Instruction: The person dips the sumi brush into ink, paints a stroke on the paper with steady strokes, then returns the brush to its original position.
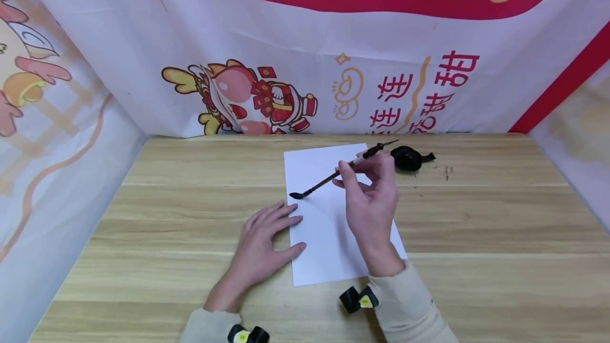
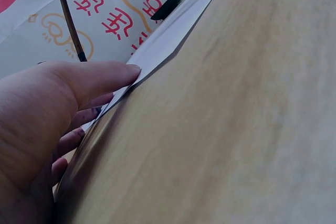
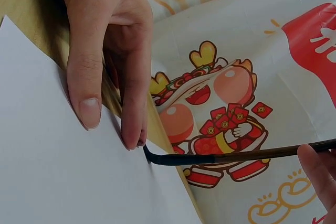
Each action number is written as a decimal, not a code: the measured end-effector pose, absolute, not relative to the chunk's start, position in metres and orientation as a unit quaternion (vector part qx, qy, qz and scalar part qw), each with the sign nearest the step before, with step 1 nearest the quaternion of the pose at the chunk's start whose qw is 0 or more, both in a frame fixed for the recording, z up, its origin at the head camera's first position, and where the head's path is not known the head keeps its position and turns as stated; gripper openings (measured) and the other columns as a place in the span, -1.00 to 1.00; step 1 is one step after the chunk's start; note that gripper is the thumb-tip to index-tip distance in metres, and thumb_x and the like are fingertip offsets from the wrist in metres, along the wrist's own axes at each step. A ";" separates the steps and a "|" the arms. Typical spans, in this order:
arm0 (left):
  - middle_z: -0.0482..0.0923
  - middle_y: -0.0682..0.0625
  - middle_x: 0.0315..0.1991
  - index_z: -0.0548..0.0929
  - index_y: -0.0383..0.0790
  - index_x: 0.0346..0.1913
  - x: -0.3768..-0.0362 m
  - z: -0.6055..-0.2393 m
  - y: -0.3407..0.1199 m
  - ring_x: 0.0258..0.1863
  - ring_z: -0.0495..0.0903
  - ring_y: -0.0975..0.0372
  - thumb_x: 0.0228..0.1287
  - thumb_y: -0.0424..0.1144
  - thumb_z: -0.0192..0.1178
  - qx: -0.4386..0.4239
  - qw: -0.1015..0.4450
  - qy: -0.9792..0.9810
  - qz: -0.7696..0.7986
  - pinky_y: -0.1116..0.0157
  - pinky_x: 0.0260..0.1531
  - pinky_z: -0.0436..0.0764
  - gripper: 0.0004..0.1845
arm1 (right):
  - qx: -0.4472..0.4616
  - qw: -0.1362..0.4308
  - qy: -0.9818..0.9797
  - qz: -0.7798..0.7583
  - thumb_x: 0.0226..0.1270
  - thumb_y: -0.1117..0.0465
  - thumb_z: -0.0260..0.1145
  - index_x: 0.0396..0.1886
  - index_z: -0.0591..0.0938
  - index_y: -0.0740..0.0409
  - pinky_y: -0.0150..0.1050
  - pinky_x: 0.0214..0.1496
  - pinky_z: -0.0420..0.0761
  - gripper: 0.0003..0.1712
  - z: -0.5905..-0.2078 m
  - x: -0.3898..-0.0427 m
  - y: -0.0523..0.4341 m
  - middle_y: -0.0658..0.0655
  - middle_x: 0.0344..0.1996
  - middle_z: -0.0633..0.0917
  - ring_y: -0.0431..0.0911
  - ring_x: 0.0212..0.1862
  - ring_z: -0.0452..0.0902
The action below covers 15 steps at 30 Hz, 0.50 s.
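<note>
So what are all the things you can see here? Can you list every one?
paper: one, white, flat on the table in the middle
brush: one, dark with a black tip, slanting over the paper's upper left part
ink dish: one, black, on the table just past the paper's far right corner
table: one, light wood grain
banner: white and red cloth with a cartoon figure and red writing, behind the table and along both sides
left hand: one, fingers flat on the paper's left edge
right hand: one, pinching the brush above the paper
sleeves: two, beige, at the near edge
</note>
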<state>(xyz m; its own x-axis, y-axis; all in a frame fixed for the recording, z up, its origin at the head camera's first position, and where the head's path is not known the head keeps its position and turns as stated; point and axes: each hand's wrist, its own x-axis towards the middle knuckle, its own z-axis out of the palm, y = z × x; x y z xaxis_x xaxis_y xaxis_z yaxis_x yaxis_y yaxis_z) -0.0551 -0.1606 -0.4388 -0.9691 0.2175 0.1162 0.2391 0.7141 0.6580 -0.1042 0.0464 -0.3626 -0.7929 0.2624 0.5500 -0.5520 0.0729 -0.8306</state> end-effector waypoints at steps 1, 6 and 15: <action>0.50 0.15 0.56 0.75 0.03 0.32 -0.055 -0.439 -0.161 0.69 0.28 0.09 0.22 0.03 0.56 -0.124 0.016 -0.926 -0.357 -0.24 0.68 0.06 -0.41 | 0.109 0.303 -0.669 0.670 0.45 0.46 0.41 0.02 0.44 0.46 -0.22 -0.23 0.87 -0.67 -0.362 -0.104 0.047 -0.02 -0.03 0.58 -0.17 -0.16 0.79; 0.51 0.12 0.55 0.75 0.01 0.31 -0.055 -0.439 -0.160 0.68 0.30 0.06 0.21 0.02 0.57 -0.129 0.025 -0.925 -0.357 -0.26 0.67 0.08 -0.41 | 0.106 0.302 -0.673 0.667 0.46 0.44 0.41 0.04 0.44 0.46 -0.24 -0.24 0.86 -0.66 -0.361 -0.104 0.047 0.02 -0.04 0.59 -0.18 -0.16 0.79; 0.51 0.13 0.55 0.75 0.02 0.31 -0.055 -0.438 -0.160 0.69 0.28 0.08 0.23 0.03 0.56 -0.127 0.021 -0.926 -0.356 -0.24 0.67 0.08 -0.42 | 0.109 0.302 -0.669 0.670 0.45 0.47 0.40 0.03 0.45 0.46 -0.23 -0.24 0.86 -0.67 -0.360 -0.104 0.049 0.10 -0.07 0.59 -0.25 -0.16 0.78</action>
